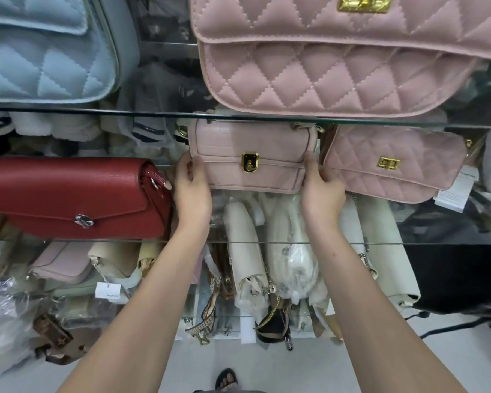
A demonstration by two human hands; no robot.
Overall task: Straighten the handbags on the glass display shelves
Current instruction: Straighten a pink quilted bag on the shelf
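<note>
A small pale pink handbag (250, 157) with a gold clasp stands on the middle glass shelf (451, 242). My left hand (192, 191) grips its left end and my right hand (322, 191) grips its right end, thumbs on the front. A red flap bag (68, 194) lies to its left. To the right, a quilted pink bag (394, 165) with a gold turn lock leans at a tilt. On the upper glass shelf (153, 113) stand a large quilted pink bag (338, 58) and a light blue quilted bag (46, 52).
Below the middle shelf lie several cream bags (247, 251) wrapped in plastic, a pink bag (63, 268) and white price tags (107, 290). Brown and patterned bags crowd the lowest level. A black cable (451, 326) runs over the white floor, and my sandalled foot (227, 380) shows at the bottom.
</note>
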